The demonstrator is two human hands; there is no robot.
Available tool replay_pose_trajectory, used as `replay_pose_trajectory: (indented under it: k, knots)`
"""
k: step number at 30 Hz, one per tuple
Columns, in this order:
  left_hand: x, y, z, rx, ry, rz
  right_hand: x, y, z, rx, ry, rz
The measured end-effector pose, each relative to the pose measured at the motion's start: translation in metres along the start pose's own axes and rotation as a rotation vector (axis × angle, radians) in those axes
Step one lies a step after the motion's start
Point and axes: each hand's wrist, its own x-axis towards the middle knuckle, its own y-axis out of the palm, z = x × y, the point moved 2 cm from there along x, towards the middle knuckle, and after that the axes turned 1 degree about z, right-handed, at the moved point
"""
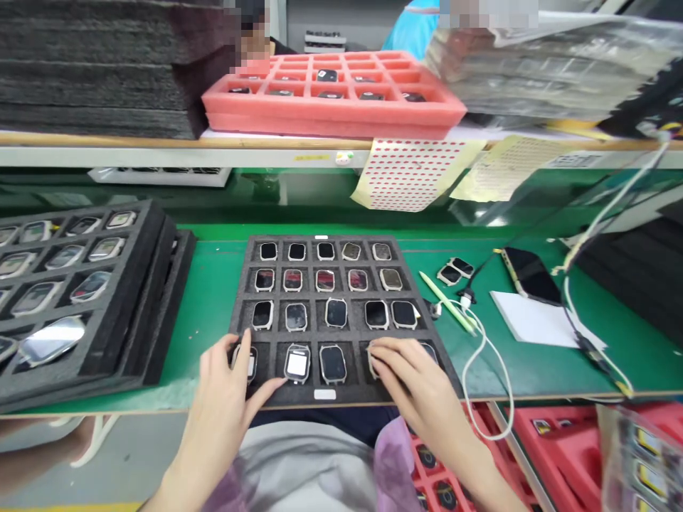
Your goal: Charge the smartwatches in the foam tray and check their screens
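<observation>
A dark grey foam tray (352,391) of smartwatch cases lies in front of me at the bench edge. My left hand (227,387) is over its front-left corner, thumb and forefinger spread apart. Between them sits a watch with a lit white screen (250,365), partly covered by the fingers. The thumb tip is close to another lit watch (297,363). My right hand (413,373) has its fingers together on a watch (372,361) in a front compartment, mostly hidden under them. Beside it a dark-screened watch (333,364) rests in its own compartment.
Stacked foam trays (128,306) with watches stand left. On the right lie two small watches (455,271), a green pen (447,302), a white cable (509,384), and a phone (532,275) on white paper (526,320). A pink foam tray (331,117) occupies the shelf above.
</observation>
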Motion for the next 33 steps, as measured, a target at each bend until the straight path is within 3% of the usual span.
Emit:
replay_pose_trajectory:
  k: [2, 5, 8, 10, 13, 17, 22, 25, 29, 33]
  knots:
    - [0.007, -0.005, -0.011, 0.106, 0.008, -0.072, -0.004, -0.005, -0.01, -0.083, 0.043, 0.025]
    - [0.017, -0.002, -0.043, 0.061, 0.197, -0.114, -0.007, -0.001, -0.014, -0.206, 0.074, 0.065]
    - [0.023, 0.018, -0.084, 0.072, 0.355, -0.061, -0.007, 0.009, -0.009, -0.227, 0.129, 0.083]
    - [0.025, 0.034, -0.104, 0.139, 0.328, -0.024, -0.009, 0.013, -0.007, -0.188, 0.184, 0.074]
    - [0.026, 0.054, -0.115, 0.151, 0.325, -0.033, -0.014, 0.015, -0.009, -0.092, 0.239, 0.006]
    - [0.029, 0.07, -0.106, 0.074, 0.303, -0.022, -0.02, 0.014, -0.016, 0.116, 0.339, -0.024]
    - [0.032, 0.072, -0.1, -0.349, 0.257, 0.133, -0.024, 0.006, -0.013, 0.305, 0.418, 0.03]
    - [0.033, 0.062, -0.103, -0.735, 0.202, 0.144, -0.027, -0.001, -0.009, 0.437, 0.396, -0.031]
    - [0.036, 0.041, -0.112, -1.379, -0.061, 0.249, -0.025, -0.009, -0.008, 0.719, 0.422, -0.19]
    - [0.043, 0.028, -0.124, -1.753, -0.316, 0.358, -0.013, -0.008, -0.01, 1.072, 0.509, -0.219]
